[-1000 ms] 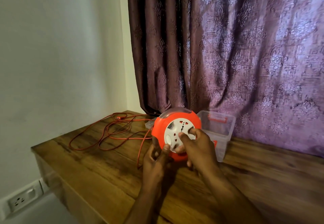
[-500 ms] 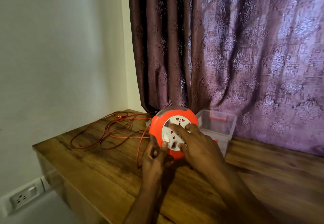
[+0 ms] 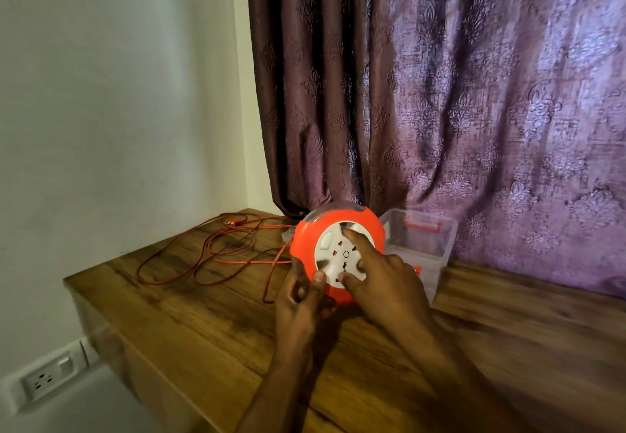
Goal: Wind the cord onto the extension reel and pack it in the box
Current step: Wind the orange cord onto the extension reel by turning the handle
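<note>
An orange extension reel (image 3: 308,246) with a white socket face (image 3: 330,256) stands on edge on the wooden table (image 3: 189,324). My left hand (image 3: 298,307) grips its lower left rim. My right hand (image 3: 379,280) presses fingers on the white face. A thin orange cord (image 3: 210,256) lies in loose loops on the table to the left and runs to the reel. A clear plastic box (image 3: 423,246) with a red handle stands right behind the reel.
A purple patterned curtain (image 3: 440,93) hangs behind the table. A white wall is at the left, with a wall socket (image 3: 44,382) low down. The table's left edge drops off near the cord loops.
My right hand's fingers have shifted round the white face, from its upper right toward the middle and lower part. The white face has turned. My left hand keeps its hold.
</note>
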